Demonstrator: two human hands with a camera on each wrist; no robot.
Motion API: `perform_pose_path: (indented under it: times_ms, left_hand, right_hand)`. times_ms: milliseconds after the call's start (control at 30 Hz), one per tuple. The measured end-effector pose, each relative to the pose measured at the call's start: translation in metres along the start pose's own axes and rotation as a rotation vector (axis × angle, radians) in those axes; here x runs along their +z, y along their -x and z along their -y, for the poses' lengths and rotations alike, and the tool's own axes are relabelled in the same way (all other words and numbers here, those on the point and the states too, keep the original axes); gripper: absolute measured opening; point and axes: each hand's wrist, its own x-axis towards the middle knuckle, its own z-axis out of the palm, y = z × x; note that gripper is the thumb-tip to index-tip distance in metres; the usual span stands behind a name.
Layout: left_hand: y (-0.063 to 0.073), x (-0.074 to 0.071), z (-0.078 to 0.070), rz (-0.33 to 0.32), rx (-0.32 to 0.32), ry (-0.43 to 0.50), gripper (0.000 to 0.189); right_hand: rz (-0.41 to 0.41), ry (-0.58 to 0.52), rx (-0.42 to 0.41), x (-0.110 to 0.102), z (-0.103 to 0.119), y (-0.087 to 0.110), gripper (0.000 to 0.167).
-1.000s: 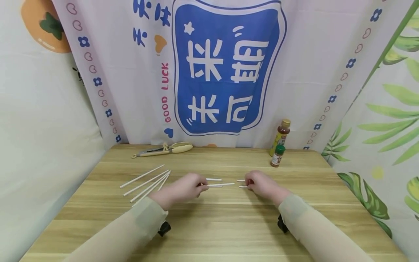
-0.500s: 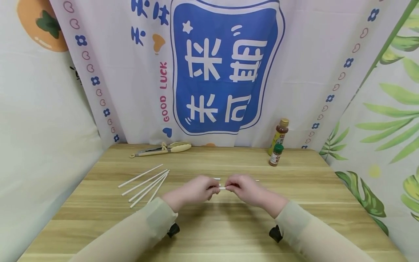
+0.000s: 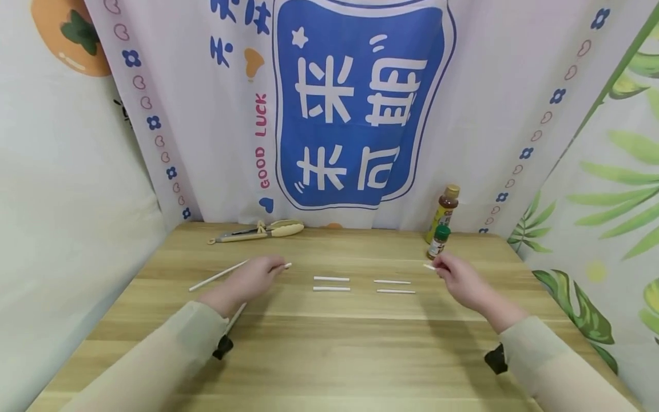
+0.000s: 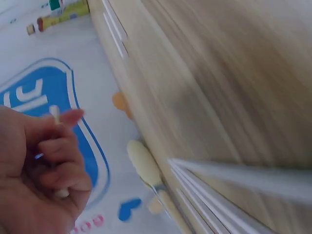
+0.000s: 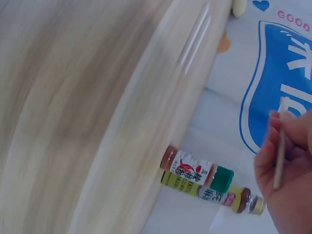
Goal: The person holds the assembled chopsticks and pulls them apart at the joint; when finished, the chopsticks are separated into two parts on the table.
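Gripping a short white stick [image 3: 288,265] in the left hand [image 3: 254,279] – with fingers curled snugly round it – and pointing its tip rightward over the table [image 3: 329,355]; pinching another stub [image 5: 280,153] in the right hand [image 3: 460,280], between thumb and bent fingers, and aiming its free end leftward, near the bottles; showing on the wood between both hands a left pair of pieces [image 3: 332,289] and a right pair of pieces [image 3: 396,292], all running left to right, with a gap between pairs; slanting away at far left, long white sticks [image 3: 218,276], partly hidden by the left arm; reading GOOD LUCK in pinkish red, running upward on the cloth [image 3: 489,86], and big white Chinese characters, turned sideways, on a blue panel [image 3: 355,134]; spotting a yellow label on the tall bottle [image 5: 214,194], and a white one with a red motif on the green-capped jar [image 5: 192,166]; finding their finer print too blurred to read; seeing reddish-brown contents inside the jar, dark brown in the bottle's neck.
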Motion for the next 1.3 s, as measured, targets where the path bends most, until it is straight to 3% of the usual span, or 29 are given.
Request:
perform_pose_path:
  times_ms: [133,300,567,1033,1300]
  left_hand:
    - [-0.014,0.017,-0.019,0.074,0.067,0.005,0.014]
    - [-0.028,0.049,-0.047,0.132,0.084,-0.058,0.009]
    - [-0.041,0.079,-0.056,0.157,0.152,-0.190,0.017]
    - [-0.046,0.085,-0.059,0.173,0.194,-0.244,0.023]
    - [-0.043,0.074,-0.054,0.147,0.161,-0.176,0.014]
  right_hand:
    - [0.118,-0.025,-0.067,0.015,0.008,-0.006,0.009]
    - [0.189,0.030,-0.135,0.046,0.020,-0.014,0.010]
    - [0.210,0.102,-0.139,0.070,0.022,-0.020,0.015]
    - [0.241,0.125,-0.148,0.074,0.018,-0.021,0.021]
    - [0.246,0.124,-0.146,0.075,0.018,-0.022,0.023]
